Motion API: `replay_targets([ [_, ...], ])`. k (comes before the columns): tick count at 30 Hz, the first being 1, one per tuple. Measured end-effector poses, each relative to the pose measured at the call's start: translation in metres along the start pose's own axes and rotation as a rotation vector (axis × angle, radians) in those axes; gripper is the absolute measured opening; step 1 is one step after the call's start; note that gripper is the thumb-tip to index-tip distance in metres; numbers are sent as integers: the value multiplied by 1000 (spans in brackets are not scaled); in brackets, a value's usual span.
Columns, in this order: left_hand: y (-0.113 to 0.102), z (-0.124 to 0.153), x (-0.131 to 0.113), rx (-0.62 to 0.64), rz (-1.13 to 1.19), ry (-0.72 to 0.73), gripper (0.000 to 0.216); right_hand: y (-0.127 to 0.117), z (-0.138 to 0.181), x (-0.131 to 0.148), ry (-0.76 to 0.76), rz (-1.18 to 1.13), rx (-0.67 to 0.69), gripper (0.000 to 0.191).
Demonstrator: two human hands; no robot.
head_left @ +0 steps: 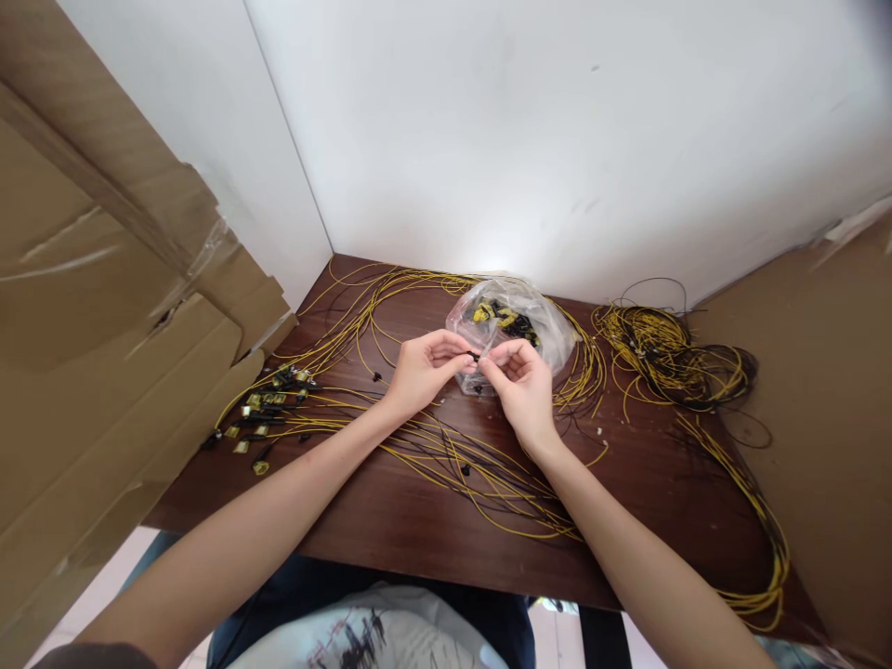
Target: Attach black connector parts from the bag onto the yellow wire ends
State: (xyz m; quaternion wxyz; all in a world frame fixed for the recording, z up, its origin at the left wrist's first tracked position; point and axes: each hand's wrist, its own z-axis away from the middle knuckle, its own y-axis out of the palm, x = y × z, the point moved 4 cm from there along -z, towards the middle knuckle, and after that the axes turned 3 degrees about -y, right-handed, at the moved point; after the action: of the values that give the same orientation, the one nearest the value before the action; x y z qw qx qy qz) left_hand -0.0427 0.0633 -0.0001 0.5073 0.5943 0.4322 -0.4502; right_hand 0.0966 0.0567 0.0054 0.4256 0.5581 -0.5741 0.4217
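My left hand [433,365] pinches a small black part [475,356] between thumb and fingertips, above the middle of the table. Facing it, my right hand [517,376] is closed in a pinch at the other end of the same spot; what lies in its fingertips is too small to make out. Just behind both hands sits a clear plastic bag [554,325] with black and yellow pieces [512,321] inside. Yellow and black wires [446,455] run across the table beneath my forearms. At their left ends are black connectors with yellowish clear tips [261,404].
A tangled coil of yellow and black wire [648,348] lies at the back right, and another wire bundle [770,539] curves along the right edge. Cardboard sheets [104,307] stand at both sides. A white wall [502,139] closes off the back of the brown table [390,530].
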Motion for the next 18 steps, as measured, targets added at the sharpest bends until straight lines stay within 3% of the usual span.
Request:
replay_targets([
  [18, -2, -3, -1, -14, 29, 32, 18, -3, -6, -2, 101, 104, 100, 21],
])
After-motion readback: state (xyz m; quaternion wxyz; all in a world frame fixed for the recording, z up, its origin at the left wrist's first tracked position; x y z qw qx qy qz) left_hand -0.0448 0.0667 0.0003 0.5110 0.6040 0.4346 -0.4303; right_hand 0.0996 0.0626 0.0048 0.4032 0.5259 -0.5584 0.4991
